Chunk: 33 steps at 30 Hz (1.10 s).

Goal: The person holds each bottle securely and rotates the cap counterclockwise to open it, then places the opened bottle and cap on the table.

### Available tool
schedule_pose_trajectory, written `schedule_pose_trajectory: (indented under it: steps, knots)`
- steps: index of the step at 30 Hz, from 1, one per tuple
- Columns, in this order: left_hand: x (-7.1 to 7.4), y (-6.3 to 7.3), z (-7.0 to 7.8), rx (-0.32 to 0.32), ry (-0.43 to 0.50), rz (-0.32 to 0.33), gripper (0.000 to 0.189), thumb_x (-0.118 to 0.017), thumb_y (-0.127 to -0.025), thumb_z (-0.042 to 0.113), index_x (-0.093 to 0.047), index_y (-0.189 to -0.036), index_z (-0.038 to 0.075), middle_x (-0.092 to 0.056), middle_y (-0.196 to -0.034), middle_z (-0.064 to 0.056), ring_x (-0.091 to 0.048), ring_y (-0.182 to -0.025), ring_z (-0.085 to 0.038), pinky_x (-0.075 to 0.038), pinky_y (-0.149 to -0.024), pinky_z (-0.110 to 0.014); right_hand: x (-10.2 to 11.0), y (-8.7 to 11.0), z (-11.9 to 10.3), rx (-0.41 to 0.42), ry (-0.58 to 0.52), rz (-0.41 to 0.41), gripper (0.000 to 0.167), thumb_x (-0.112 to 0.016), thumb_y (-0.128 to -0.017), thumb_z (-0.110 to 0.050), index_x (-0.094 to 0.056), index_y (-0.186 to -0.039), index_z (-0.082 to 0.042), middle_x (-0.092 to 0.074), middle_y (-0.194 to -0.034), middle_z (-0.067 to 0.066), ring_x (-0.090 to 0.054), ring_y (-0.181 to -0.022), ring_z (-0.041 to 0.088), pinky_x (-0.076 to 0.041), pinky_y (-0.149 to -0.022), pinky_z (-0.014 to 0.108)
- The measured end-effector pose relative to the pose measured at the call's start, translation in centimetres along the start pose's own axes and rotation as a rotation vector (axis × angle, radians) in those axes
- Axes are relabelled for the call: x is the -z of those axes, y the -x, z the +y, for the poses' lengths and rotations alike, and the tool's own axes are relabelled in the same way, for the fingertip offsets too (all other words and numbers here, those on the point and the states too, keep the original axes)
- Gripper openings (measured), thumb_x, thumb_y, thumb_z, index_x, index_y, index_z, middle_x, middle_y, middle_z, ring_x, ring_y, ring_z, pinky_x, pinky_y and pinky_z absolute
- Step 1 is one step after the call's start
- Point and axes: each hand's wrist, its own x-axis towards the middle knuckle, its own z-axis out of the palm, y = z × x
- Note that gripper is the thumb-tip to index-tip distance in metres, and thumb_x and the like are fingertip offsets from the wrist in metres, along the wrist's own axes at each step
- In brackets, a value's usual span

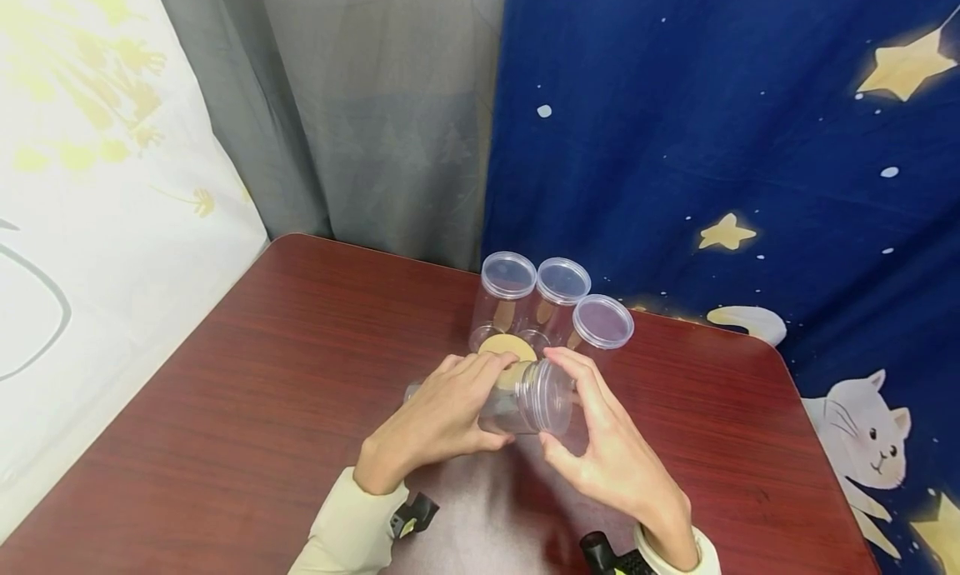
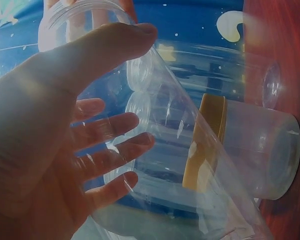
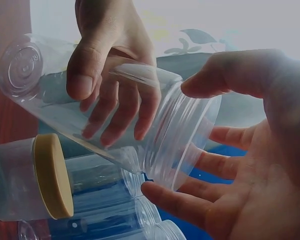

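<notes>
A clear plastic jar (image 1: 501, 410) is held tilted on its side above the table, its base toward the left. My left hand (image 1: 442, 412) grips the jar's body, thumb on one side and fingers round the other. At the jar's top end sits a clear lid (image 3: 192, 142). My right hand (image 1: 618, 450) holds this lid by its rim between thumb and fingertips, the palm apart from it. Just behind the hands stands a jar with a tan lid (image 1: 507, 345), its body mostly hidden in the head view; the right wrist view shows its frosted side (image 3: 12, 175).
Toward the table's back edge stand three clear lidded jars, at the left (image 1: 508, 277), middle (image 1: 564, 281) and right (image 1: 603, 322), close together. The table (image 1: 247, 392) is dark reddish wood. Grey (image 1: 390, 142) and blue star-patterned curtains (image 1: 637, 125) hang behind it.
</notes>
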Motion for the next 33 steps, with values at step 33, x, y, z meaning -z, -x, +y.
schedule_pose_trajectory:
  steps: [33]
  knots:
    - [3.2, 1.1, -2.7, 0.136, 0.155, 0.161, 0.086, -0.090, -0.066, 0.036, -0.047, -0.136, 0.010, -0.060, -0.123, -0.002, -0.057, -0.112, -0.017, -0.043, -0.094, -0.046, 2.1, 1.1, 0.5, -0.048, 0.112, 0.034, 0.085, -0.081, -0.078, -0.021, -0.037, -0.150, -0.019, -0.044, -0.150, 0.001, -0.045, -0.134, 0.015, -0.027, -0.113, 0.017]
